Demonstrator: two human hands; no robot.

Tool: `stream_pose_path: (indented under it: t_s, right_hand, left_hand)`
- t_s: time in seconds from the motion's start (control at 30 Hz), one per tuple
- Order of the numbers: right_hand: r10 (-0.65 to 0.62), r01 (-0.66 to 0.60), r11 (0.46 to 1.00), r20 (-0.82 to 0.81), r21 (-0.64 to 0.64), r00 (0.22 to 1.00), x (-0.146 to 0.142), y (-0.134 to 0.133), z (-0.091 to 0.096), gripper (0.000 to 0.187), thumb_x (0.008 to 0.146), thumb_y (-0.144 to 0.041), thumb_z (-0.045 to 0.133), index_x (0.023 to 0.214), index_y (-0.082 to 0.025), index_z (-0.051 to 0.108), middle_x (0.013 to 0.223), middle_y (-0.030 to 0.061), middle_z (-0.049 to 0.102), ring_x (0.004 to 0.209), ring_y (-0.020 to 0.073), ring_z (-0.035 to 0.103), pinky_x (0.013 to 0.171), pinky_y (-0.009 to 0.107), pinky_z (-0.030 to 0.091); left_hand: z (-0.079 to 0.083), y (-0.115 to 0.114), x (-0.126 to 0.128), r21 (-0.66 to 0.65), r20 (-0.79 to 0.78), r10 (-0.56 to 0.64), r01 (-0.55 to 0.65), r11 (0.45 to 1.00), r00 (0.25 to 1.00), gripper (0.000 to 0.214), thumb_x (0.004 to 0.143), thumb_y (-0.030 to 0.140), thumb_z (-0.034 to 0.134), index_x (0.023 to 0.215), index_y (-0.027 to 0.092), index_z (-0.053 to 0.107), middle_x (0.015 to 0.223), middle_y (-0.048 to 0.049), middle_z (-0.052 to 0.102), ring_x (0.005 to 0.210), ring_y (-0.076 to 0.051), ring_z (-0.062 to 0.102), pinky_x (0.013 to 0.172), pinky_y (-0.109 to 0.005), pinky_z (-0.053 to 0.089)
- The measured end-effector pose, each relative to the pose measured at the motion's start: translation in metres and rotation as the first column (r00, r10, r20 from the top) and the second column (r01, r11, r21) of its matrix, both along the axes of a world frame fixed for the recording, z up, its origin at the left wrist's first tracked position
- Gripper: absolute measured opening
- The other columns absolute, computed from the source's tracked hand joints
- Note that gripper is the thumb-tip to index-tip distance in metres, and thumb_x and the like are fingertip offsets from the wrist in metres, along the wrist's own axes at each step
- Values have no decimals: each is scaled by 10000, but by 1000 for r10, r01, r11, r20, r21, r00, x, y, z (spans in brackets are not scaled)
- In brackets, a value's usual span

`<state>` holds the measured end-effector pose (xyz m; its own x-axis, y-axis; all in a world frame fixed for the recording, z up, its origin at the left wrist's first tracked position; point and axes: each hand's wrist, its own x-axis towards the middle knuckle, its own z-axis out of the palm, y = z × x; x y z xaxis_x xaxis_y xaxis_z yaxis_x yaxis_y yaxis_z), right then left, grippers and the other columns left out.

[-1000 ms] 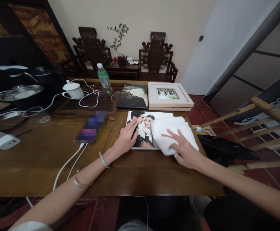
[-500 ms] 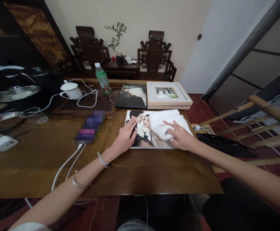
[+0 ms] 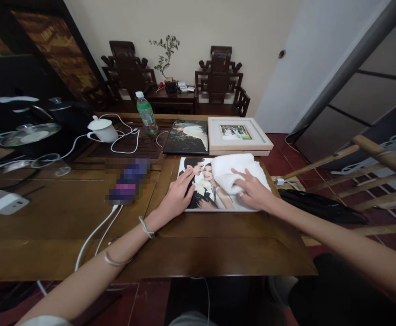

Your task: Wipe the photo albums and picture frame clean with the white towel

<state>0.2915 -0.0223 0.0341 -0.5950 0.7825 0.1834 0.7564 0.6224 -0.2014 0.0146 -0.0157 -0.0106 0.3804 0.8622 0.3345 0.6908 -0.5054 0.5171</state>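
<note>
"Where's the photo panel [image 3: 203,190]?"

"Flat on the bench [image 3: 218,244], straight ahead of the person at twelve o'clock."

"And the left hand [image 3: 178,195]?"

"At the panel's nine o'clock side, laid flat on it, fingers stretched out."

"The right hand [image 3: 254,191]?"

"On the white towel [image 3: 243,164], which covers the panel's three o'clock side. Some fingers are spread; I can't tell whether it's clamped on a fold."

"Anything around?"

"From the panel, a dark album [image 3: 187,136] at eleven, a framed picture [image 3: 264,138] at one."
</note>
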Motion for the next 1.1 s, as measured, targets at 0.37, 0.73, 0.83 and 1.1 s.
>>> stream_pose_path:
  t_s: [0.37,0.73,0.83,1.1]
  right_hand:
    - [173,-174,985,-70,0,982,6,-99,-4,250,585,-53,449,738,-207,573,1394,118,499,1393,330,246,1089,673,156]
    - [16,-15,999,51,-33,999,-5,31,20,436,701,-100,413,1071,-135,642,1074,140,685,1005,312,614,912,479,431]
    - [-7,8,999,21,-43,1000,-8,52,23,438,716,-114,404,1077,-113,652,1023,130,699,907,291,623,811,393,457]
    - [-28,28,1000,35,6,999,-8,42,12,430,710,-89,421,1077,-136,639,1133,128,674,1075,307,589,970,500,398]
  left_hand:
    - [-1,0,1,16,4,-1,1,1000,1000,462,950,245,377,1406,173,379,1497,-138,364,1399,-250,305,1120,-492,298]
    - [-6,4,-1,1,-8,1,-1,1000,1000,463,947,231,394,1404,159,388,1506,-142,348,1401,-253,302,1118,-487,303]
    - [-7,4,-1,17,-1,-8,8,1000,1000,469,950,236,391,1415,178,372,1506,-131,350,1400,-247,304,1119,-480,303]
    - [0,0,-1,-6,-13,-2,2,1000,1000,459,952,245,381,1401,147,386,1491,-153,369,1398,-254,308,1115,-487,307]
